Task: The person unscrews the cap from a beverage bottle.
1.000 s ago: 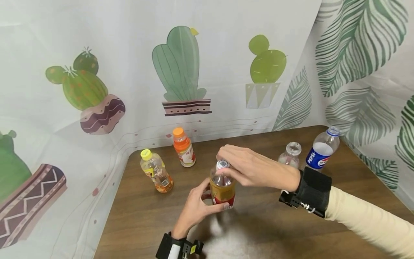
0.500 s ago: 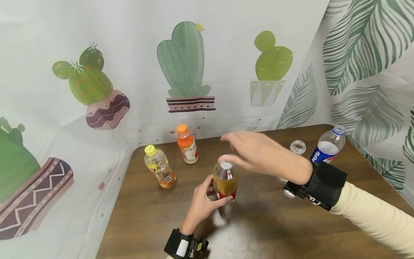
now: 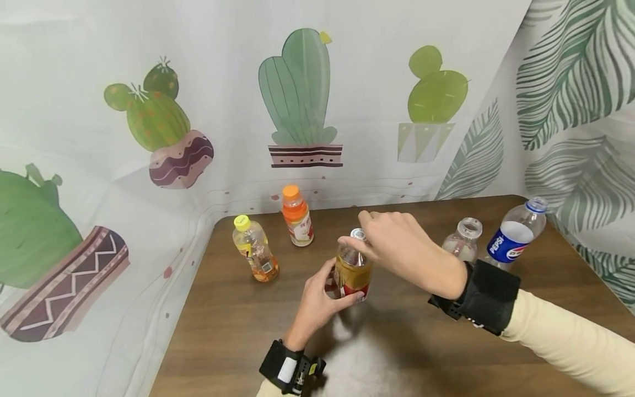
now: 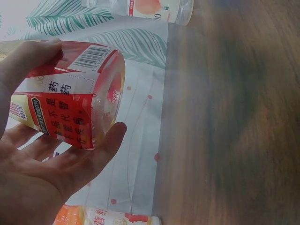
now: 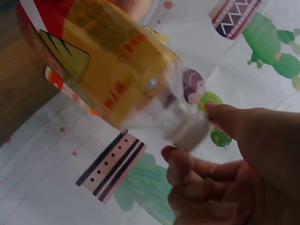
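I count 5 bottles from where I stand: 4 on the brown bench (image 3: 233,336) and 1 in the person's grasp. On the bench, toward the left, are 1 yellow-capped bottle (image 3: 255,252) with a little amber at its base and, just beside it, 1 orange-capped bottle (image 3: 299,222). Toward the right are 1 clear wide-mouthed bottle (image 3: 461,242), open at the top, and 1 open Pepsi bottle (image 3: 513,234) with a blue label, near the far corner. There are 2 black wristbands (image 3: 491,298), 1 on each wrist, and 4 potted cacti (image 3: 300,88) printed on the pale cloth (image 3: 367,66) behind. The gold-and-red bottle (image 3: 353,270) is up off the bench near the middle, its shoulder clear, its label gold above and red below, with 1 barcode, a white panel and Chinese characters near the bottom. The left hand (image 3: 317,300) holds it round the lower body, thumb on 1 side and fingers on the other. The right hand (image 3: 402,245) has its thumb and bent fingers to either side of the white cap (image 3: 358,235); I cannot tell whether they grip it.
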`<state>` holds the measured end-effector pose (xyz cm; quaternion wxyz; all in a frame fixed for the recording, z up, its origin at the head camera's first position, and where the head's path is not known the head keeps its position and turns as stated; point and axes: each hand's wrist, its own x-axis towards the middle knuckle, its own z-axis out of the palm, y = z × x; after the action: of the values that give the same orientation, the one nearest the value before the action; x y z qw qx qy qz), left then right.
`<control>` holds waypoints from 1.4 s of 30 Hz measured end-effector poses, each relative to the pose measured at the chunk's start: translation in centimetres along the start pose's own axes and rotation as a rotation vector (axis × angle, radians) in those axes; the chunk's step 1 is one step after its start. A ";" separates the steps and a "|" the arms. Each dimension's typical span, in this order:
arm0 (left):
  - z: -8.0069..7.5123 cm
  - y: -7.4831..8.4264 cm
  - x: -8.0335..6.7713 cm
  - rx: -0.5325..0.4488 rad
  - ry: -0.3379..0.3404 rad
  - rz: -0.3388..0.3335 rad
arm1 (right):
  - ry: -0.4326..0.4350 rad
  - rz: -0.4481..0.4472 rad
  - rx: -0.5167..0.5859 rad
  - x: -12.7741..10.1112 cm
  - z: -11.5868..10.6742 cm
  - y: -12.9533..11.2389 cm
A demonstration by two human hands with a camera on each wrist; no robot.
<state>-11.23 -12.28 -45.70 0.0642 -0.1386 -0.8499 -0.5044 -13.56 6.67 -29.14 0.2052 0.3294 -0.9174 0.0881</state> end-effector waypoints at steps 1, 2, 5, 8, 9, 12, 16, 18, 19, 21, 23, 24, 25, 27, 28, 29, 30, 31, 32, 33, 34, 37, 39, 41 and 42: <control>0.0 0.0 0.0 0.002 0.000 0.000 | 0.005 0.003 -0.006 0.0 0.3 -0.1; 0.0 0.1 -0.1 0.004 0.000 0.002 | 0.009 0.006 -0.011 0.0 0.5 -0.1; 0.1 0.2 -0.1 0.002 -0.001 0.000 | 0.007 0.003 -0.007 0.0 0.8 -0.2; 0.0 0.2 -0.1 -0.012 -0.004 0.002 | 0.015 -0.017 0.018 0.1 0.8 -0.1; 0.0 0.3 0.0 -0.022 -0.006 0.003 | 0.016 -0.024 0.028 0.2 0.7 -0.1; -0.2 0.4 -0.1 -0.063 -0.022 -0.004 | 0.012 -0.057 0.062 0.2 0.6 0.0; -0.2 0.4 -0.2 -0.106 -0.055 -0.014 | -0.002 -0.121 0.101 0.1 0.4 0.2; -0.2 0.3 -0.2 -0.113 -0.064 -0.013 | -0.010 -0.149 0.114 0.0 0.3 0.4; -0.2 0.3 -0.3 -0.111 -0.065 -0.012 | -0.017 -0.162 0.123 0.0 0.3 0.5; -0.2 0.2 -0.3 -0.109 -0.067 -0.011 | -0.035 -0.183 0.136 -0.1 0.2 0.7; -0.2 0.1 -0.4 -0.104 -0.071 -0.008 | -0.056 -0.196 0.145 -0.2 0.1 0.8; -0.2 0.1 -0.4 -0.099 -0.073 -0.010 | -0.066 -0.200 0.145 -0.2 0.1 0.8; -0.2 0.1 -0.5 -0.094 -0.075 -0.011 | -0.075 -0.202 0.146 -0.3 0.1 0.9; -0.1 0.0 -0.5 -0.093 -0.082 -0.014 | -0.087 -0.208 0.140 -0.4 0.0 1.0; -0.1 0.0 -0.5 -0.094 -0.086 -0.018 | -0.093 -0.212 0.141 -0.4 0.0 1.0; -0.1 0.0 -0.5 -0.092 -0.088 -0.021 | -0.099 -0.216 0.139 -0.4 0.0 1.0; -0.1 -0.1 -0.6 -0.092 -0.091 -0.023 | -0.105 -0.221 0.139 -0.5 0.0 1.0; -0.1 -0.1 -0.6 -0.096 -0.096 -0.025 | -0.111 -0.228 0.139 -0.6 -0.1 1.0; -0.1 -0.2 -0.6 -0.100 -0.101 -0.025 | -0.117 -0.237 0.137 -0.6 -0.1 1.0; -0.1 -0.2 -0.6 -0.102 -0.105 -0.026 | -0.121 -0.245 0.137 -0.7 -0.1 1.1; 0.0 -0.2 -0.6 -0.105 -0.109 -0.028 | -0.126 -0.255 0.136 -0.8 -0.2 1.1; -0.1 -0.3 -0.6 -0.115 -0.119 -0.033 | -0.133 -0.282 0.129 -0.8 -0.3 1.2; -0.1 -0.3 -0.6 -0.119 -0.123 -0.040 | -0.142 -0.289 0.129 -0.8 -0.5 1.3; -0.1 -0.3 -0.6 -0.122 -0.126 -0.044 | -0.155 -0.277 0.131 -0.8 -0.7 1.4; -0.2 -0.3 -0.5 -0.127 -0.128 -0.046 | -0.166 -0.259 0.132 -0.8 -0.9 1.4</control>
<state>-10.83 -12.64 -46.01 -0.0107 -0.1548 -0.8216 -0.5485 -13.65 8.42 -28.73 0.1161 0.4639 -0.8733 0.0934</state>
